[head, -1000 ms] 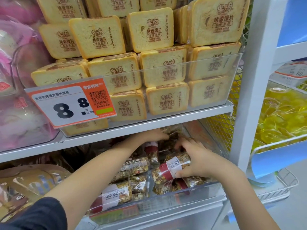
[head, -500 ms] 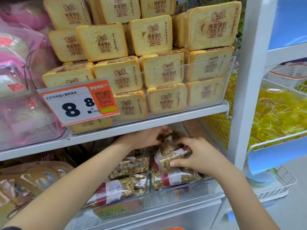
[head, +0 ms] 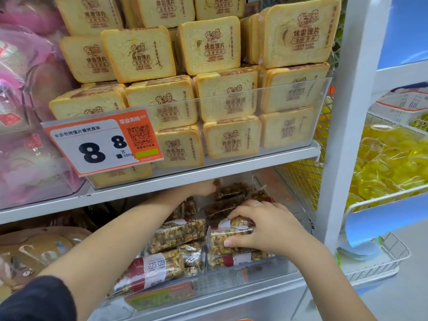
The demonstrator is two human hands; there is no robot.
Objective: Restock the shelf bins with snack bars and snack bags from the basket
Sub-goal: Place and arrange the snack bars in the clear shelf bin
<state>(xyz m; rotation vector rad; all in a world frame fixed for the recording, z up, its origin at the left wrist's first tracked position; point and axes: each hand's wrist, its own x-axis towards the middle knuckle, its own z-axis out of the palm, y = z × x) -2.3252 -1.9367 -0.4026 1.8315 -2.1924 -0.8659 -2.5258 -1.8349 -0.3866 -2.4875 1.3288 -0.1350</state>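
Price tag [head: 102, 142] hung on upper bin at left. Left hand [head: 203, 186] reached deep into lower clear bin [head: 231, 280] under the shelf [head: 208, 169]; fingers hidden, grip can't tell. Snack bars [head: 176, 234] lay stacked in bin. Right hand [head: 266, 228] clamped thumb and fingers on one snack bar [head: 228, 238] atop front-right stack

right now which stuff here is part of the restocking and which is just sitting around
In the job:
- right hand gripping a snack bar
- left hand reaching to the back bars
- clear lower bin

Just there:
- toast-slice packs on the upper shelf
- price tag
- yellow sweets in the wire basket
- pink bags
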